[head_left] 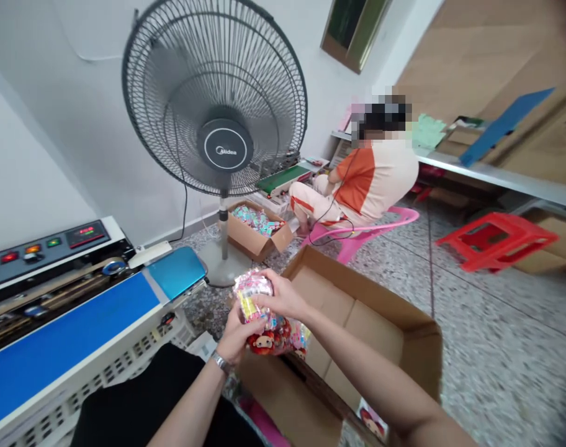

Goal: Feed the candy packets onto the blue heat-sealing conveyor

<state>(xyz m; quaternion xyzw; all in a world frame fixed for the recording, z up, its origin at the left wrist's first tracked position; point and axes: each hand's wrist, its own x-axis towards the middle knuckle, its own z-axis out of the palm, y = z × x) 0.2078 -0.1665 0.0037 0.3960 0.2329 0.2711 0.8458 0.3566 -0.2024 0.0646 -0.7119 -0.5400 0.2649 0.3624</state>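
Observation:
A bundle of shiny, colourful printed plastic packets [255, 298] is gripped between both hands, above the near-left edge of an open cardboard box [357, 323]. My left hand [236, 332], with a metal watch band at the wrist, closes round the bundle's lower left side. From the right, my right hand [283, 295] wraps over its upper side, thumb across the front. Red packets printed with a cartoon face [264, 341] hang just below the fingers; whether they belong to the same bundle I cannot tell. Another such packet [372, 421] lies at the box's near right.
At the left stands a sealing machine with a blue belt [78, 341] and lit buttons. A large floor fan [224, 146] rises ahead. Behind it sits a smaller box of packets [257, 226]. A person [367, 177] sits on a pink chair [395, 218]; a red stool [497, 239] stands right.

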